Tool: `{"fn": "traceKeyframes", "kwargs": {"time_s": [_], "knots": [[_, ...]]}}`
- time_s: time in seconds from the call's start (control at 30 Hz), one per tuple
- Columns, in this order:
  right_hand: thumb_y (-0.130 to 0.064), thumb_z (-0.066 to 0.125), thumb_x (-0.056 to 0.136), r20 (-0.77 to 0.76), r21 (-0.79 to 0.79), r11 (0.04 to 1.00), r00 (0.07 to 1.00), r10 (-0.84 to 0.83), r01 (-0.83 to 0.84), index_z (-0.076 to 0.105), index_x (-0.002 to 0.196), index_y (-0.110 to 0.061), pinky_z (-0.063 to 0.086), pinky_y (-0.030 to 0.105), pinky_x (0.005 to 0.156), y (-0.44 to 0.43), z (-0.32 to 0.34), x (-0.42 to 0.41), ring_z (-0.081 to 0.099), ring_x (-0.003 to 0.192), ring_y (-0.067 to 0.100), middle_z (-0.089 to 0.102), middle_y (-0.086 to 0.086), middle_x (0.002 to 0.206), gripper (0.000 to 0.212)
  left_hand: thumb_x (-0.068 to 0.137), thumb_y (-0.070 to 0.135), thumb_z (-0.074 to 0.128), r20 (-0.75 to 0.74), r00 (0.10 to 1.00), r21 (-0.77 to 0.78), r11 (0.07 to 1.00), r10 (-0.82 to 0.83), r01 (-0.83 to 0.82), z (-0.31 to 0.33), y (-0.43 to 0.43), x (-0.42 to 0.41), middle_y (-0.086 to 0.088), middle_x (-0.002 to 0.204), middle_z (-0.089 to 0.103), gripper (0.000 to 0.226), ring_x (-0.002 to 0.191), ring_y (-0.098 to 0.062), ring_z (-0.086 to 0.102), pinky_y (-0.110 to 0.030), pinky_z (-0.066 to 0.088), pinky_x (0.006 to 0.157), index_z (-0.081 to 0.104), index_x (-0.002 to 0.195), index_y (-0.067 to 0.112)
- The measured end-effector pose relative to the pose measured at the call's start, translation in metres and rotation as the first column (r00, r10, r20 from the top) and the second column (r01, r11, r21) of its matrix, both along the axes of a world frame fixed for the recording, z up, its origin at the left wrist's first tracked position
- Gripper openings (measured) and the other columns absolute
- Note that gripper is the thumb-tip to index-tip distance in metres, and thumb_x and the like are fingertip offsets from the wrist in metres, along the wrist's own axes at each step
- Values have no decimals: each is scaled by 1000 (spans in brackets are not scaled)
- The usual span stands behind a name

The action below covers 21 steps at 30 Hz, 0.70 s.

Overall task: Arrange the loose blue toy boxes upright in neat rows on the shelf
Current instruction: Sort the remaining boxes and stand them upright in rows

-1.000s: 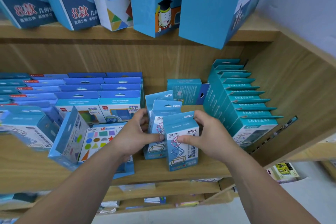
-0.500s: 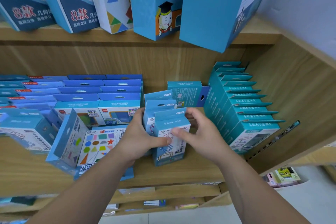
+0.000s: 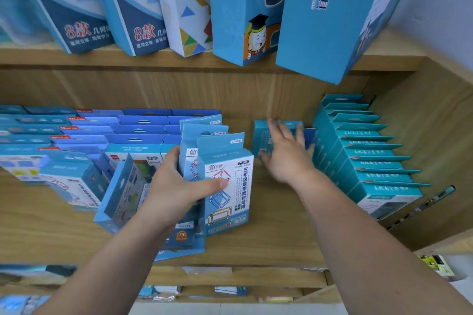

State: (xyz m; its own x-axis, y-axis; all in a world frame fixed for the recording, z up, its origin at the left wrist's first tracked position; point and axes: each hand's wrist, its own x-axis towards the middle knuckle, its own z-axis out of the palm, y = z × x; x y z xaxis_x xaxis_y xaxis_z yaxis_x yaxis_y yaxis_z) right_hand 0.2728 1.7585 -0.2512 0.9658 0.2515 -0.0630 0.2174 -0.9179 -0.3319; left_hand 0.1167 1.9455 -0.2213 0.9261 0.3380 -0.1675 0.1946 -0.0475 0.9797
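While left hand grips three upright blue boxes mid shelf near front edge, right hand, fingers spread flat, touches loose box by back edge, just beside teal row. Step: gathering strays. Next, guessing: grab it, stand upright, join stack.

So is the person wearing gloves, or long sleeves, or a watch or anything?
No gloves. The left hand and the right hand are both bare, and no rings show on the fingers. The left forearm and the right forearm are bare too. No sleeve reaches into the picture, and there is no watch or bracelet on either wrist.
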Motion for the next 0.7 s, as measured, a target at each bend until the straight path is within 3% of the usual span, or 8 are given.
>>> {"fn": "traceKeyframes", "kwargs": {"time_s": [0.1, 0.2, 0.3, 0.37, 0.5, 0.63, 0.7], "knots": [[-58, 53, 95, 102, -37, 999, 995, -19, 23, 7, 159, -37, 21, 69, 115, -1, -5, -8, 5, 150, 35, 14, -8, 160, 82, 62, 6, 93, 5, 1000, -6, 1000, 11, -11, -2, 2, -2, 3, 104, 77, 70, 92, -18, 76, -43, 60, 78, 56, 120, 20], [-66, 50, 91, 209, -62, 997, 978, -24, 38, 29, 154, -34, 37, 60, 108, -1, -9, -15, 21, 136, 32, 26, 1, 143, 73, 64, 6, 91, 7, 1000, -34, 999, 29, -29, -1, 0, -4, 4, 103, 77, 67, 90, -17, 76, -39, 61, 73, 56, 119, 21], [-64, 53, 92, 187, 39, 999, 982, -30, 23, 57, 132, -28, 37, 48, 110, -2, -26, -18, 29, 131, 37, 32, 9, 140, 54, 68, 7, 88, 17, 998, -53, 997, 53, -52, -1, -1, -6, 6, 102, 77, 59, 89, -16, 76, -36, 60, 73, 58, 117, 21], [-55, 60, 92, 157, 146, 989, 987, -23, 0, 68, 117, -20, 34, 44, 113, -6, -47, -22, 38, 129, 41, 45, 14, 133, 44, 71, 8, 86, 27, 997, -71, 995, 71, -69, -2, 0, -8, 6, 102, 78, 51, 90, -16, 76, -37, 58, 75, 61, 114, 21], [-36, 75, 89, 238, 314, 949, 971, -38, -40, 77, 95, -8, 36, 39, 112, -16, -73, -37, 46, 131, 39, 64, 12, 111, 28, 73, 6, 84, 47, 995, -91, 992, 88, -83, -3, 3, -14, 3, 103, 78, 48, 92, -18, 75, -33, 56, 76, 63, 114, 18], [-24, 88, 75, 368, 384, 919, 928, -60, -93, 74, 71, -9, 34, 25, 103, -23, -77, -50, 56, 121, 34, 69, 8, 103, 22, 74, 3, 82, 72, 989, -87, 988, 132, -126, -3, 8, -19, 2, 103, 78, 47, 90, -17, 76, -24, 58, 66, 62, 114, 16], [-21, 92, 69, 430, 415, 900, 900, -64, -135, 72, 70, -9, 39, 26, 101, -26, -82, -54, 60, 113, 31, 69, 8, 99, 23, 75, 1, 81, 84, 985, -84, 986, 149, -142, -1, 9, -21, 4, 100, 78, 46, 87, -15, 76, -19, 56, 61, 62, 114, 17]]}}
